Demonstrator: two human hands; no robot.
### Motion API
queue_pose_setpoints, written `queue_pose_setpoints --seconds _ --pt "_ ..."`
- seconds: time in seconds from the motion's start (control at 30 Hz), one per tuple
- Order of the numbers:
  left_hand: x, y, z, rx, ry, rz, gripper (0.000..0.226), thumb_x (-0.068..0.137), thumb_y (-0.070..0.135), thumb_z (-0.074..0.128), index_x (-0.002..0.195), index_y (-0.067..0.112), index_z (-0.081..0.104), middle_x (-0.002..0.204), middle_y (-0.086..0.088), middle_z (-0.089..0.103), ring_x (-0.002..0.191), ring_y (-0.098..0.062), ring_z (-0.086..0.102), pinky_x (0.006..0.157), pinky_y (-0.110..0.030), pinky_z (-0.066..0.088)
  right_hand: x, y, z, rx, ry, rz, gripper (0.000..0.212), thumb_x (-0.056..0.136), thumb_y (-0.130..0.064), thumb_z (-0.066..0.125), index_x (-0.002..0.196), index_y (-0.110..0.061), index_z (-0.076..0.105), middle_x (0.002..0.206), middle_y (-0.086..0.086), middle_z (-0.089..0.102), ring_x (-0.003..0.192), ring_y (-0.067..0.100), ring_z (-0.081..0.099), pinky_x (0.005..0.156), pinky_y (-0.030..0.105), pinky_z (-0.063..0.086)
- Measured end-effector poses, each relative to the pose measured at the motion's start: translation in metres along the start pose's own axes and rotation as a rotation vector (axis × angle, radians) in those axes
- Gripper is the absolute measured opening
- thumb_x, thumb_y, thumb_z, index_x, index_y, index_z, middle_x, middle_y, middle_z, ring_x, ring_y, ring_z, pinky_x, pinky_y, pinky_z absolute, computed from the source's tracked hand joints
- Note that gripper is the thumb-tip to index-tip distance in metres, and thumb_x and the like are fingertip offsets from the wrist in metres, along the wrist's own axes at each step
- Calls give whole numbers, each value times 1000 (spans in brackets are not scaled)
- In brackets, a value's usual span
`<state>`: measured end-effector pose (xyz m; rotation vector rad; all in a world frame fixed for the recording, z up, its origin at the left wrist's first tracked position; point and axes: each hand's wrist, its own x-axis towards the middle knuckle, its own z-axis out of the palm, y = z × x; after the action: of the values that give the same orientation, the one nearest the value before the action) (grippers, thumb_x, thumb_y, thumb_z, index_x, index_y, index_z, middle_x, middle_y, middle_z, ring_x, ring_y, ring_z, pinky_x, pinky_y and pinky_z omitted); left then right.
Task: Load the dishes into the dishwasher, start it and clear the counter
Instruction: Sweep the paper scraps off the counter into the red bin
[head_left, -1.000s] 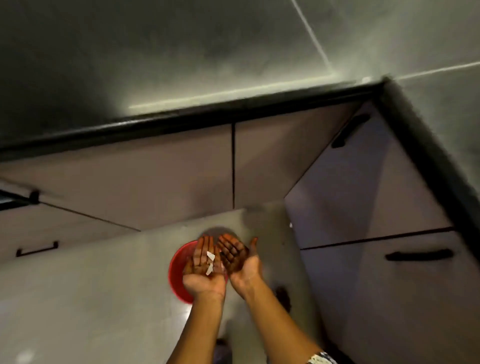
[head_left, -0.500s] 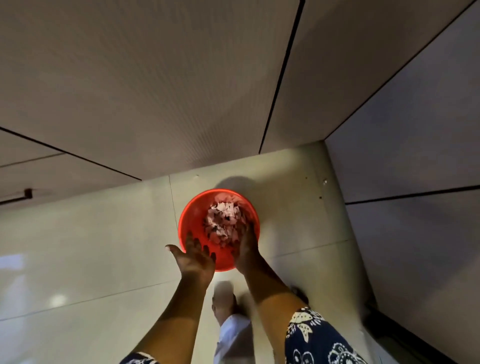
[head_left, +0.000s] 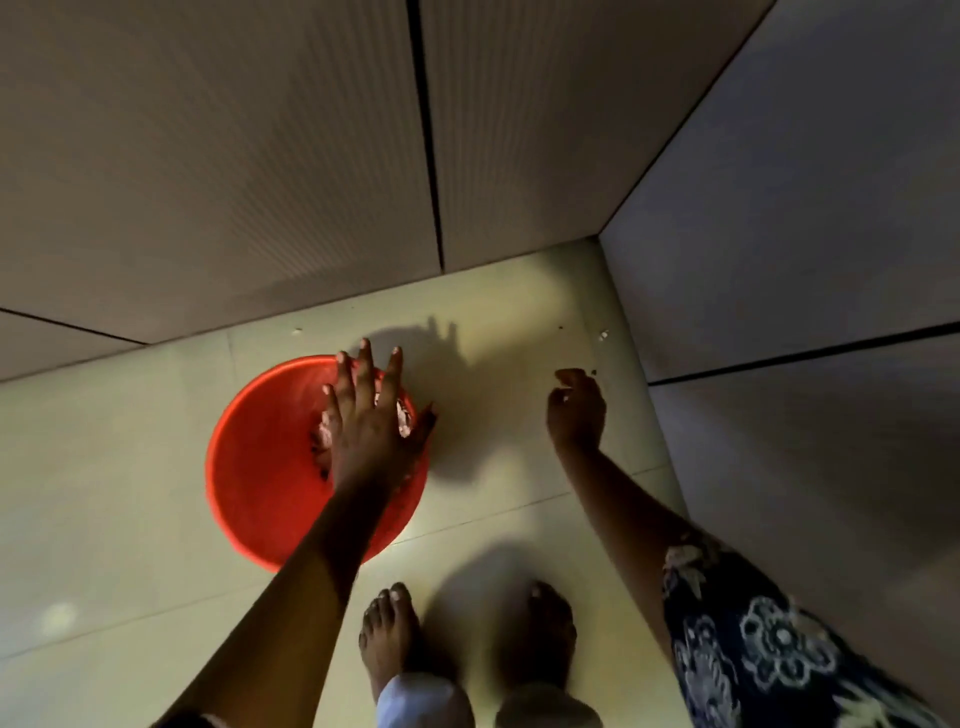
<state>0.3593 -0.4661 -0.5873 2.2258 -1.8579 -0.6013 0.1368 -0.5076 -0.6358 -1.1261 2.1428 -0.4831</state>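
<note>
A red plastic bowl (head_left: 260, 467) stands on the pale tiled floor with pinkish-white scraps (head_left: 404, 420) inside it. My left hand (head_left: 363, 426) is spread flat over the bowl's right half with straight fingers and hides most of the scraps. My right hand (head_left: 576, 410) hovers low over the floor to the right of the bowl and apart from it. Its fingers are curled, with a tiny pale fleck at the fingertips. Whether it pinches anything is unclear. No dishes, dishwasher or counter are in view.
Closed beige cabinet fronts (head_left: 208, 182) run along the back and meet more cabinet fronts (head_left: 805, 234) on the right in a corner. Small crumbs (head_left: 603, 335) lie on the floor by that corner. My bare feet (head_left: 387, 634) stand just behind the bowl.
The view dropped from the counter edge to the floor. My cupped hands, which carried scraps, moved over the bowl. Now the left hand lies flat over it and the right has swung away rightwards.
</note>
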Motion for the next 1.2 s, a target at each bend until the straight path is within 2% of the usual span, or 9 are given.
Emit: queue_pose_setpoints --seconds 0.27,0.4,0.53,0.67,0.8,0.9,1.0,1.1,1.2 --pt "17 -7 28 -94 146 77 69 88 56 34 150 27 24 159 2 -6 145 -20 -17 113 -47 -12 146 75 42 -470 -42 -67 59 91 5 41 147 -10 29 155 11 20 138 31 27 107 39 32" --pt "18 -6 33 -167 175 73 68 88 55 34 149 27 26 159 2 -5 146 -23 -16 112 -47 -12 169 95 60 -628 41 -80 51 93 3 40 142 -6 33 145 19 33 131 36 33 104 37 33" --pt "17 -8 33 -203 177 79 68 88 55 36 149 28 26 160 1 -5 146 -22 -17 112 -45 -13 156 96 64 -633 120 -226 36 84 13 45 117 4 55 116 24 53 107 38 52 81 39 47" --pt "10 -10 28 -164 145 75 69 86 56 36 148 27 28 160 1 -3 145 -20 -16 111 -43 -16 115 70 57 -313 90 -295 25 82 8 53 99 -1 69 102 18 66 92 34 64 75 32 48" --pt "4 -14 1 -158 55 62 70 87 61 33 149 30 25 160 2 1 146 -15 -11 109 -38 -20 18 -15 22 182 202 -458 13 80 0 65 90 -6 71 89 6 70 79 14 65 74 17 48" --pt "-13 -42 -37 -238 166 -145 64 91 53 36 148 28 26 159 1 15 147 -15 5 112 -44 -13 -81 -79 11 409 -38 -527 9 81 -6 65 86 -12 70 84 -2 70 76 8 65 74 21 51" --pt "-41 -89 -61 -361 276 -513 60 93 36 47 148 23 29 156 -7 23 145 -25 15 114 -53 1 -145 -110 32 203 -331 -642 24 80 -8 60 99 -16 72 97 -1 73 90 15 68 82 26 51" --pt "-66 -117 -61 -743 140 -814 59 97 28 48 149 29 22 152 -9 31 136 -32 35 108 -52 32 -160 -106 42 1 -207 -688 34 78 -1 61 107 -16 69 108 2 69 103 23 60 86 29 49" --pt "-82 -112 -62 -1084 -10 -956 47 99 20 45 143 29 34 127 -3 51 105 -28 53 76 -38 47 -162 -87 36 -40 -72 -456 43 83 -3 60 124 -16 57 123 5 60 110 28 52 83 39 52"
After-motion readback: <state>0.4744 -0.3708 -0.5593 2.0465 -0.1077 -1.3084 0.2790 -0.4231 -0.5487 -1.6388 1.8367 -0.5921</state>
